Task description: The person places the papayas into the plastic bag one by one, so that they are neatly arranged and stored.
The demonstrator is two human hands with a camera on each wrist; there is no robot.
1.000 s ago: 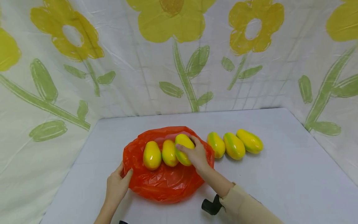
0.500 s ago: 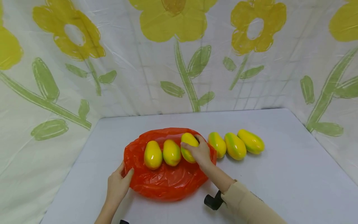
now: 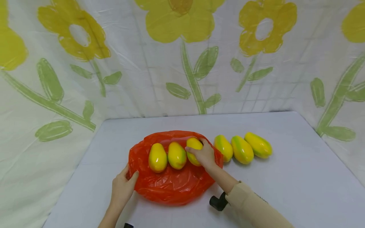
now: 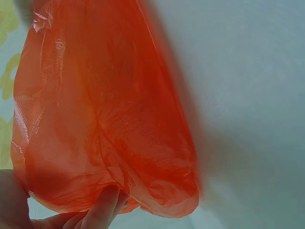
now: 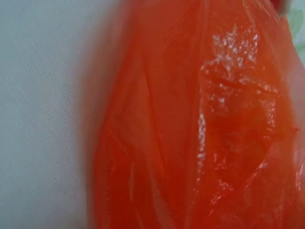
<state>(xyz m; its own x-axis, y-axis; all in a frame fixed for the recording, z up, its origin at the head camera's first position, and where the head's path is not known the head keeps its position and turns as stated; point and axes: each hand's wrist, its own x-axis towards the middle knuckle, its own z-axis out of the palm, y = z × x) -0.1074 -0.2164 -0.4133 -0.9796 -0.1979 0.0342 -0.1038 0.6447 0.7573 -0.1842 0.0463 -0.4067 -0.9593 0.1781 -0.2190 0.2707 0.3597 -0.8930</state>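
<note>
An opened red plastic bag lies on the table with its mouth spread wide. Two glossy yellow papayas, one at the left and one in the middle, rest inside it. My right hand reaches into the right side of the bag and grips a third papaya, its far side partly behind the fingers. At the left rim, my left hand holds the bag between thumb and fingers. In the left wrist view, fingers press against the red film. Only red film fills the right wrist view; that hand is hidden there.
Three more yellow-green papayas lie in a row right of the bag: a near one, a middle one and an outer one. A flower-printed curtain hangs behind the white table.
My right hand has moved the papaya rightward and lower into the bag, away from the middle one, which now shows fully. My left hand keeps its hold on the rim.
</note>
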